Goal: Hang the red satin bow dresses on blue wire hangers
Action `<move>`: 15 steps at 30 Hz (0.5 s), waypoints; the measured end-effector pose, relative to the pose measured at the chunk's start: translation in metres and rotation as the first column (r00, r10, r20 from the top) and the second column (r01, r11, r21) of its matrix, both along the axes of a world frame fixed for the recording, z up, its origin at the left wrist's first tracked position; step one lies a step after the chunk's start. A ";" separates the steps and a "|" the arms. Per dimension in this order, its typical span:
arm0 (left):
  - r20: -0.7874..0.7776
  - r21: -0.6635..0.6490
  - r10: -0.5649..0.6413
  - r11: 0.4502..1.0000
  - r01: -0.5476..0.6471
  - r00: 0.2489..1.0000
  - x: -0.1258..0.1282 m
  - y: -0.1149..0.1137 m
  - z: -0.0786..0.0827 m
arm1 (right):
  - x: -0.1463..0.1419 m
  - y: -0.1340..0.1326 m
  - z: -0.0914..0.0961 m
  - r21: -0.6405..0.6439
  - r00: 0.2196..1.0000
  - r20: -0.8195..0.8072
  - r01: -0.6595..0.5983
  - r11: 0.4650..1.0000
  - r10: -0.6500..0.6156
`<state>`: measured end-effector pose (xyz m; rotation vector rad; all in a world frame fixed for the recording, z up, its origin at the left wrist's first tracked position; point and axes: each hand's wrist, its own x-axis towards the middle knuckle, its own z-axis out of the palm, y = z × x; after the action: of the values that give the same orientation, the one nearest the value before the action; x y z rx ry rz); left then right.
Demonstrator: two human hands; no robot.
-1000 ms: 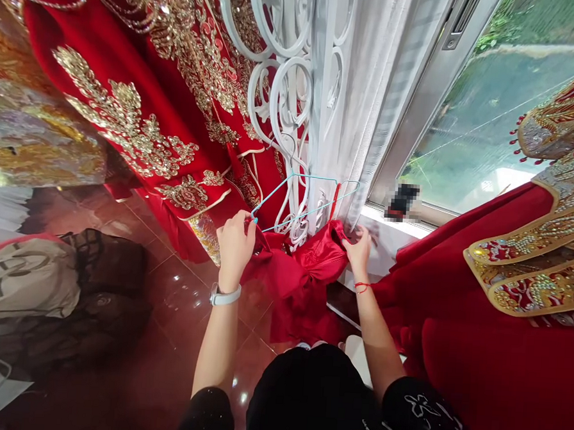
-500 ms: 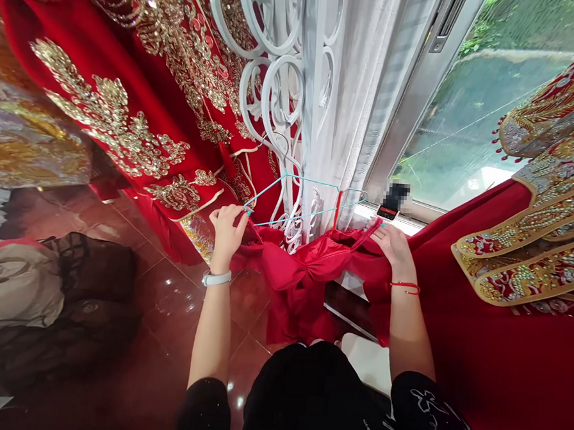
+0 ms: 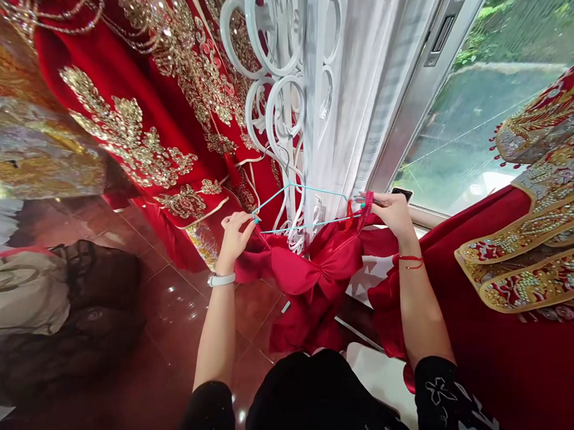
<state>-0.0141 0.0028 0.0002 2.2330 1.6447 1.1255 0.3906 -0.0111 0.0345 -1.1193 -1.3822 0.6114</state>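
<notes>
Mid-scene, a red gathered-bust dress (image 3: 296, 270) hangs below a turquoise wire hanger (image 3: 317, 189). The left hand (image 3: 236, 235) pinches the hanger's left end, where one side seems already hung; the right hand (image 3: 393, 214) holds a shoulder strap (image 3: 368, 201) by the right end, apparently not yet seated.

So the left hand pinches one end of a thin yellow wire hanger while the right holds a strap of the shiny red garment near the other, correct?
Not quite: the thin wire hanger is light blue, not yellow, as the head view shows. The left hand does pinch one end, and the right hand holds a strap of the shiny red garment near the other.
</notes>
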 end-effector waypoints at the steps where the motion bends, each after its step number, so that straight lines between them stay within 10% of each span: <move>1: 0.007 -0.002 -0.005 1.000 0.005 1.000 0.001 0.000 -0.001 | -0.004 0.002 0.006 -0.010 0.999 0.049 -0.019 1.000 0.019; 9: 0.064 0.028 0.023 0.999 -0.025 0.998 0.004 -0.005 -0.009 | -0.018 0.003 0.016 0.029 0.891 0.452 -0.053 0.998 0.034; 15: 0.090 0.079 0.063 0.994 -0.070 0.994 0.001 -0.009 -0.011 | -0.067 -0.019 -0.004 0.264 0.807 0.481 0.240 0.934 -0.343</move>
<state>-0.0131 -0.0060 -0.0109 2.1574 1.6785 1.3105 0.3240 -0.0304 0.0304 -1.3659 -1.6356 -0.0709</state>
